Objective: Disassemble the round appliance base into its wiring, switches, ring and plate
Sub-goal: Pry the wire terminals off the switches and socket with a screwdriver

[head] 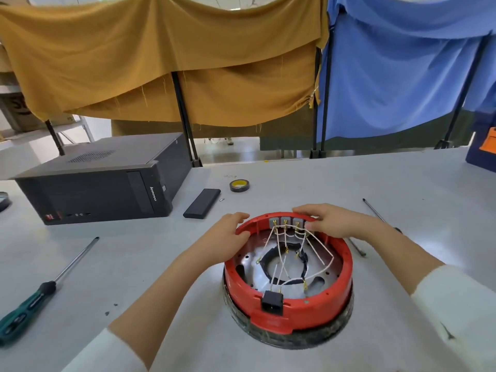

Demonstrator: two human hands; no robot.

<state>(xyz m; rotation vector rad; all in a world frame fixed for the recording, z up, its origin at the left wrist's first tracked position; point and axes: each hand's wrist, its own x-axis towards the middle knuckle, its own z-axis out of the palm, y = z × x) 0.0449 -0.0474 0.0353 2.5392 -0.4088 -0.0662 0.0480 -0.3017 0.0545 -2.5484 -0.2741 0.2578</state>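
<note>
The round appliance base (288, 315) lies open side up on the grey table, a red ring over a dark taped rim. Inside it a metal plate (249, 269) shows, crossed by white wiring (284, 253). A row of grey switches (285, 222) sits in the far wall and a black socket (271, 302) in the near wall. My left hand (228, 237) grips the ring's far left edge, thumb inside. My right hand (332, 220) grips the far edge at the switches, fingers outside and thumb inside by the rightmost one.
A green-handled screwdriver (40, 291) lies at the left. Another screwdriver (375, 213) and a third tool (357, 247) lie at the right behind my wrist. A black computer case (102, 181), a flat black bar (201, 203) and a tape roll (239, 185) stand farther back.
</note>
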